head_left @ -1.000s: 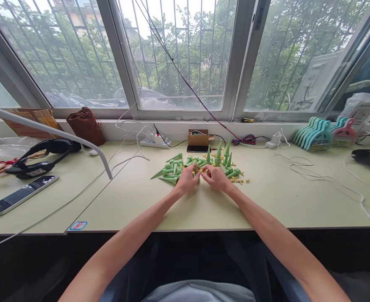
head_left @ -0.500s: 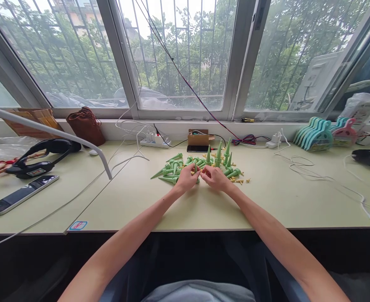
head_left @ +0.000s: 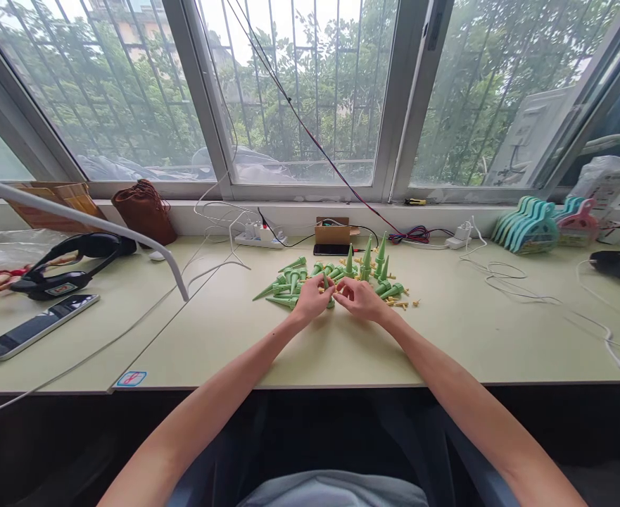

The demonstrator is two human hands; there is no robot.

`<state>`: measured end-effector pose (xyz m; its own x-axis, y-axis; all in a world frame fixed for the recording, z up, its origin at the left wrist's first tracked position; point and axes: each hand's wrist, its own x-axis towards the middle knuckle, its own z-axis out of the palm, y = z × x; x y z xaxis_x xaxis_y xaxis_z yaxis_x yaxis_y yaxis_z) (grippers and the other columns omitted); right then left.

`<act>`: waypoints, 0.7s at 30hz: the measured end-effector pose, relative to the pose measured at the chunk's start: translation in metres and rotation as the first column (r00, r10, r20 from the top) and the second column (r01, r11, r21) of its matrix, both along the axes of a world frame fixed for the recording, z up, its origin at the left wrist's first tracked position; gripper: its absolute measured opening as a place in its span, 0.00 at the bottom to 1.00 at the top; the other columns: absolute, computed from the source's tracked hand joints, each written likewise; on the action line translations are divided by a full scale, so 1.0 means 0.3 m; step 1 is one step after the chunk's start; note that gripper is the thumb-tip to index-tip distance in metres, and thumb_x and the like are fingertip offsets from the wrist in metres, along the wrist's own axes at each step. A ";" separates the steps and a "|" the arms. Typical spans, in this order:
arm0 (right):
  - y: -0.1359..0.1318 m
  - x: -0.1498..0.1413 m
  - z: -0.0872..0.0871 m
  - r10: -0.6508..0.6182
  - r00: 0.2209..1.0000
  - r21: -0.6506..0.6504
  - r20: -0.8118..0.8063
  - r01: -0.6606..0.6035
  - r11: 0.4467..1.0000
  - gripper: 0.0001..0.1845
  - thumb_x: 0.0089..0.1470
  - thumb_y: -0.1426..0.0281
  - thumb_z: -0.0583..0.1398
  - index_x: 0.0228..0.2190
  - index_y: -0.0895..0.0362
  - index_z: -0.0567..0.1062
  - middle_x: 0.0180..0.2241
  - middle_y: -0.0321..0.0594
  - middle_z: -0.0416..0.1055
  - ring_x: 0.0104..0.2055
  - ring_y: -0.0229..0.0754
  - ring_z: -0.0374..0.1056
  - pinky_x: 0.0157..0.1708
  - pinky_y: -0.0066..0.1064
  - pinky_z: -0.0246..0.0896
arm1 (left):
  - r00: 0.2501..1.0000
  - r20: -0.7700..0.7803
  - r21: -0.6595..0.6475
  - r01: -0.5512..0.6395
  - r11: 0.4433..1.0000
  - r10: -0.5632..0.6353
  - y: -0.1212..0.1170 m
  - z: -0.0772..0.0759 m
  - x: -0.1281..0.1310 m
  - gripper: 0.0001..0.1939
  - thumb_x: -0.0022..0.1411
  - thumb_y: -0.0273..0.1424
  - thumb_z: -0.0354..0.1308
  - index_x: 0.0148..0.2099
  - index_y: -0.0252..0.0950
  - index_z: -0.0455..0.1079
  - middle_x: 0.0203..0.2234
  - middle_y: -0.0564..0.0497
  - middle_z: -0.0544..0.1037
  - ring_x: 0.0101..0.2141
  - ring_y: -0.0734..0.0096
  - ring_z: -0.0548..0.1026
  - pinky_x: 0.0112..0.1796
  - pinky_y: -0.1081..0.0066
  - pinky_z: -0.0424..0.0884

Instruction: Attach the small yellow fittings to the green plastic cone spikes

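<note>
In the middle of the desk my left hand is closed around a green plastic watering spike, which stands point up. My right hand is right beside it, thumb and fingers pinched at the spike's side. A speck of yellow shows between those fingertips, probably a small yellow valve, though the fingers mostly hide it. Several loose green spikes lie to the left and behind. Upright spikes with yellow valves fitted stand behind my right hand, and loose yellow valves lie to its right.
Behind the pile are a small cardboard box and a power strip. A white lamp arm, headphones and a phone occupy the left. White cables and teal hangers are on the right.
Both hands stay almost in place. The fingers shift slightly around the spike, and my right fingertips have edged a little left towards it.
</note>
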<state>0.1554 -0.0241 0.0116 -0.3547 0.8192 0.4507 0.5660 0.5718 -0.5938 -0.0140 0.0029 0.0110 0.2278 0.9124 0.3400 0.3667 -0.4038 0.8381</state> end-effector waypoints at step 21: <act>0.015 0.000 -0.011 -0.051 0.999 0.048 -0.019 0.052 0.998 0.12 0.61 0.65 0.53 0.27 0.56 0.67 0.24 0.35 0.69 0.25 0.36 0.60 0.28 0.27 0.51 | 0.998 -0.062 0.042 0.033 0.999 -0.031 -0.022 0.015 0.006 0.05 0.57 0.33 0.55 0.33 0.37 0.66 0.31 0.50 0.74 0.34 0.69 0.71 0.32 0.72 0.69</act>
